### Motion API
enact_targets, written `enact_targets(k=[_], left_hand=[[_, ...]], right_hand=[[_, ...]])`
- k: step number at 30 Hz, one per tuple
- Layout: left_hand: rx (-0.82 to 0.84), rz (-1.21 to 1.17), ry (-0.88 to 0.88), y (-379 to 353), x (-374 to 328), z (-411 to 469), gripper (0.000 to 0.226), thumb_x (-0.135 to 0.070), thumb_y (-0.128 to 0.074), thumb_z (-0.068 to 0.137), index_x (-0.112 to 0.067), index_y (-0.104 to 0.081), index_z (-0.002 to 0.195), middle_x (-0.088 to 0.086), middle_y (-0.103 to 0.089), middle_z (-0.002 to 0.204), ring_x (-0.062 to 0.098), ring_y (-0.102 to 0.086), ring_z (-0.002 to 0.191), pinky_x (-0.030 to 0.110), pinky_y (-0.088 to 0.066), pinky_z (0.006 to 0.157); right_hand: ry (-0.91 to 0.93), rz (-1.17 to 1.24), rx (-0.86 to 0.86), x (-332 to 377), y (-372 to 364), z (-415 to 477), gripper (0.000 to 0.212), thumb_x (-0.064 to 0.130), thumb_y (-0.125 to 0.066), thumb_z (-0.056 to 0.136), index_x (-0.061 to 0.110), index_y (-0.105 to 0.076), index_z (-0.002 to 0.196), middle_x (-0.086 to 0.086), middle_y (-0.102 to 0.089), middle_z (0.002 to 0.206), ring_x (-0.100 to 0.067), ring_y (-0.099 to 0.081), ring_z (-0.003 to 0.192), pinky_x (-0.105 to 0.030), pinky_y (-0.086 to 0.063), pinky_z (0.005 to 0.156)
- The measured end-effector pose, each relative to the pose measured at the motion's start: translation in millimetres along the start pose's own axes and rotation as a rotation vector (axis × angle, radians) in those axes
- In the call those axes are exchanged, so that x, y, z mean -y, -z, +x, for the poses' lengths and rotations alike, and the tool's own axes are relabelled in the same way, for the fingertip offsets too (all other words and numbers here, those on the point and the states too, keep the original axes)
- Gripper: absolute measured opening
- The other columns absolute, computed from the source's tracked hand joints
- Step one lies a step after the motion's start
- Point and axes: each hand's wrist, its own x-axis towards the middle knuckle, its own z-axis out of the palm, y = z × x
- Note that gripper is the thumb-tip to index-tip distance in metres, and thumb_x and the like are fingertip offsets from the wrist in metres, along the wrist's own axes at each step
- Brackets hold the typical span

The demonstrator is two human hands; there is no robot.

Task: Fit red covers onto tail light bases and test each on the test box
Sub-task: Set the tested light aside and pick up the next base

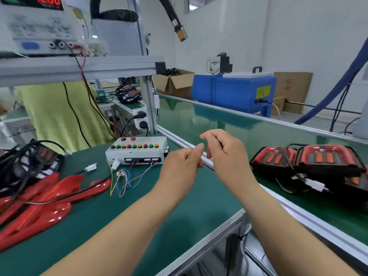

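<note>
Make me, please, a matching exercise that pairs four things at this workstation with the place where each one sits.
Things:
1. test box
2. red covers
3. tail lights
4. blue machine

Places:
A. on the conveyor belt, at the right
B. beyond the belt's far edge
C. far left of the bench
D. middle of the bench

Pairs: 1-D, 2-C, 3-A, 4-B

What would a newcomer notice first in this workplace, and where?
The glossy red covers heaped at the left of the green bench stand out first, with the assembled tail lights on the conveyor belt at right. In the middle, the left hand and right hand hover near the test box with its coloured buttons.
</note>
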Motion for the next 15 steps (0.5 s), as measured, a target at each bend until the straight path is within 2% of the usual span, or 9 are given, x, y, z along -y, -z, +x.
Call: enact_targets(k=[3, 5, 8, 10, 12, 14, 15], left_hand=[[-0.046, 0.008, 0.008, 27, 3, -6, 0.055, -0.043, -0.051, 0.098, -0.023, -0.051, 0.047, -0.008, -0.043, 0.041, 0.012, -0.035, 0.043, 0.028, -0.028, 0.051], [-0.065, 0.024, 0.012, 45, 7, -11, 0.056, -0.044, -0.050, 0.099, -0.026, -0.051, 0.045, -0.009, -0.041, 0.041, 0.011, -0.033, 0.043, 0.028, -0.027, 0.050], [-0.089, 0.081, 0.032, 74, 14, -20, 0.058, -0.049, -0.047, 0.099, -0.028, -0.049, 0.046, -0.010, -0.038, 0.042, 0.010, -0.030, 0.043, 0.027, -0.025, 0.047], [-0.124, 0.104, 0.047, 94, 22, -25, 0.058, -0.050, -0.046, 0.099, -0.023, -0.044, 0.047, -0.008, -0.036, 0.044, 0.012, -0.028, 0.044, 0.027, -0.023, 0.045], [-0.164, 0.119, 0.055, 113, 31, -29, 0.055, -0.050, -0.047, 0.099, -0.021, -0.040, 0.052, -0.005, -0.035, 0.048, 0.015, -0.029, 0.048, 0.029, -0.022, 0.046], [-0.209, 0.164, 0.055, 134, 41, -32, 0.055, -0.050, -0.047, 0.099, -0.021, -0.040, 0.053, -0.005, -0.037, 0.047, 0.015, -0.031, 0.047, 0.029, -0.026, 0.045], [-0.230, 0.179, 0.053, 144, 45, -34, 0.055, -0.050, -0.048, 0.099, -0.021, -0.040, 0.052, -0.006, -0.037, 0.047, 0.013, -0.031, 0.047, 0.026, -0.027, 0.045]], right_hand=[[0.016, 0.016, 0.083, 11, -32, -4, 0.022, 0.012, -0.049, 0.101, 0.014, -0.066, 0.087, 0.000, -0.058, 0.063, -0.018, -0.055, 0.065, -0.030, -0.044, 0.066], [0.030, 0.009, 0.137, 18, -52, -7, 0.022, 0.010, -0.047, 0.101, 0.012, -0.065, 0.086, 0.001, -0.056, 0.063, -0.021, -0.054, 0.067, -0.032, -0.043, 0.067], [0.024, 0.033, 0.206, 26, -83, -12, 0.022, 0.008, -0.046, 0.098, 0.012, -0.063, 0.084, 0.008, -0.058, 0.061, -0.014, -0.054, 0.065, -0.028, -0.043, 0.063], [0.003, 0.071, 0.255, 33, -104, -16, 0.022, 0.009, -0.046, 0.097, 0.012, -0.062, 0.083, 0.005, -0.062, 0.063, -0.015, -0.054, 0.064, -0.029, -0.045, 0.062], [-0.012, 0.106, 0.304, 39, -126, -20, 0.021, 0.010, -0.046, 0.097, 0.012, -0.063, 0.084, -0.001, -0.065, 0.071, -0.022, -0.058, 0.070, -0.035, -0.048, 0.065], [0.009, 0.112, 0.346, 46, -146, -25, 0.021, 0.009, -0.046, 0.097, 0.012, -0.063, 0.084, 0.003, -0.064, 0.068, -0.018, -0.058, 0.068, -0.032, -0.047, 0.063], [0.028, 0.117, 0.372, 50, -156, -27, 0.023, 0.007, -0.045, 0.096, 0.013, -0.062, 0.082, 0.006, -0.063, 0.064, -0.010, -0.056, 0.064, -0.024, -0.045, 0.059]])
